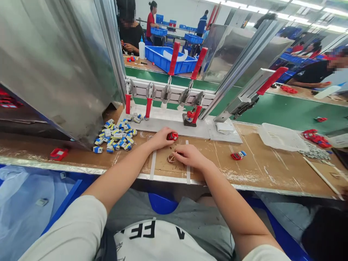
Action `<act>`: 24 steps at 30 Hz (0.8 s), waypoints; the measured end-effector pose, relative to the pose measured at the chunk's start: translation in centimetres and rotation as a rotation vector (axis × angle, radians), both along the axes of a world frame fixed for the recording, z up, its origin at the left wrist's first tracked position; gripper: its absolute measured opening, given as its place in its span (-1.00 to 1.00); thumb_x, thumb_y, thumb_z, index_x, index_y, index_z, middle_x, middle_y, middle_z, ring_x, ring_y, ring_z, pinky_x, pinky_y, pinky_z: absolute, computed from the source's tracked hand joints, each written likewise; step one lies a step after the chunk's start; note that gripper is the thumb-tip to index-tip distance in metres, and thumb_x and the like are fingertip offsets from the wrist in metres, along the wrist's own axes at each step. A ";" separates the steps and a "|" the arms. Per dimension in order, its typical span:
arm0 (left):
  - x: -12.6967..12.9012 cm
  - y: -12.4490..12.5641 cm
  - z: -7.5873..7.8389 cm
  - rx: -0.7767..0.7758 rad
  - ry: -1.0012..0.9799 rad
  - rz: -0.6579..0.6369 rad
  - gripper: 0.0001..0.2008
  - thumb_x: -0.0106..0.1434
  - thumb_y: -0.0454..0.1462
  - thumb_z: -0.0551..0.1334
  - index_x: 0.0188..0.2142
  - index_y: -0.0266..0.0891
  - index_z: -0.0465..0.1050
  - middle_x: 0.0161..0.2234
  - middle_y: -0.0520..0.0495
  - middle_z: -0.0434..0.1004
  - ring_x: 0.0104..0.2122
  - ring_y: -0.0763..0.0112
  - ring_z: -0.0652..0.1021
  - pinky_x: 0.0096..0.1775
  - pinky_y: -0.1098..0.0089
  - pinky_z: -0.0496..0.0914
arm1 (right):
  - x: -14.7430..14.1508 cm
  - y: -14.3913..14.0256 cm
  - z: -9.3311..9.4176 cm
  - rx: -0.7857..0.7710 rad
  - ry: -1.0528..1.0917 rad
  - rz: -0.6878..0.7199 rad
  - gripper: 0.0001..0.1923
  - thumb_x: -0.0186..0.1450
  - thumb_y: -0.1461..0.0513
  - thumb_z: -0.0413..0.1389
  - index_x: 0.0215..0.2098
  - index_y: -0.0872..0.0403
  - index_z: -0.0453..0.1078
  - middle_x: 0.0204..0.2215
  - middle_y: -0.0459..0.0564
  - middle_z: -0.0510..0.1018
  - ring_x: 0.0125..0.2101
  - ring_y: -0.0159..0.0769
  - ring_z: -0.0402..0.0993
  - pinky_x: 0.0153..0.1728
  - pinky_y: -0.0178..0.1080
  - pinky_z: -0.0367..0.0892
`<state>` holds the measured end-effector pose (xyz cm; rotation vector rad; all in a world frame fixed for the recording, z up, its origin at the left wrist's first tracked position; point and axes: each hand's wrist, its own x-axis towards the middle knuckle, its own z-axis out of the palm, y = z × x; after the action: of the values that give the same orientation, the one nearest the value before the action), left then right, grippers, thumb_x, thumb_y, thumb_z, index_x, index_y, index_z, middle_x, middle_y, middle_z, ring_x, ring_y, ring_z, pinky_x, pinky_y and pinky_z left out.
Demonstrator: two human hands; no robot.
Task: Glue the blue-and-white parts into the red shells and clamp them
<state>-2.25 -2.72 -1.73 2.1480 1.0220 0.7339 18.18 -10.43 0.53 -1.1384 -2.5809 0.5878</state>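
My left hand (162, 138) is closed around a small red toy car body (172, 136), held just above the brown work surface. Beside it, the fingers of my right hand (190, 156) are pinched together at a small round ring-like piece (171, 158) on the cardboard. Whatever lies between those fingertips is too small to make out. Dark specks are scattered around the ring. To the left is a pile of small blue, white and yellow blocks (115, 136). A red piece with a blue-and-white block (238, 155) rests to the right of my right hand.
Behind my hands stands a metal fixture with red-handled toggle clamps (149, 107). A sheet-metal panel (62, 72) rises at left. Another red part (59, 154) lies by the front edge. At right are a white tray (281, 137) and red parts (317, 138). People work across the green belt (285, 108).
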 end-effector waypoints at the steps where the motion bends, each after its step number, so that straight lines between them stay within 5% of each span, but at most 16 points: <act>1: -0.1 0.1 -0.3 -0.003 -0.004 -0.001 -0.58 0.18 -0.33 0.34 0.07 -0.21 0.58 -0.02 -0.15 0.53 -0.03 0.17 0.58 0.15 0.21 0.46 | -0.1 0.0 0.2 0.027 -0.005 0.025 -0.58 0.52 0.09 -0.01 -0.49 0.04 0.21 -0.54 -0.10 0.38 -0.48 -0.35 0.19 -0.39 -0.25 -0.03; 8: -0.3 0.5 -0.6 -0.082 -0.043 -0.019 -0.56 0.14 -0.33 0.31 0.05 -0.23 0.60 -0.06 -0.10 0.63 -0.09 0.20 0.60 0.05 0.25 0.48 | -0.1 0.7 1.3 -0.001 -0.029 0.139 -0.64 0.40 0.21 0.05 -0.55 0.04 0.12 -0.58 -0.14 0.26 -0.52 -0.39 0.07 -0.40 -0.22 -0.08; 16: -0.4 0.5 -0.5 -0.230 -0.122 -0.070 -0.57 0.10 -0.27 0.34 0.00 -0.24 0.61 -0.19 -0.02 0.68 -0.19 0.25 0.61 -0.07 0.31 0.48 | 0.7 1.0 -1.4 -0.221 0.408 0.045 -0.48 0.44 0.07 0.04 -0.58 0.01 -0.09 -0.61 -0.21 0.00 -0.55 -0.44 -0.08 -0.45 -0.24 -0.09; 24: -0.2 0.6 -0.2 -0.239 -0.041 -0.057 -0.56 0.07 -0.21 0.36 -0.03 -0.23 0.63 -0.25 -0.01 0.64 -0.27 0.30 0.57 -0.19 0.35 0.44 | 1.5 2.9 -2.8 -0.051 0.842 -0.530 -0.43 0.42 -0.10 0.09 -0.59 0.01 0.05 -0.61 -0.18 0.08 -0.54 -0.40 0.01 -0.44 -0.24 -0.02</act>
<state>-2.47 -2.15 -1.94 1.9404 0.9709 0.5940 19.71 -7.53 -2.27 -1.1807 -1.4982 0.7806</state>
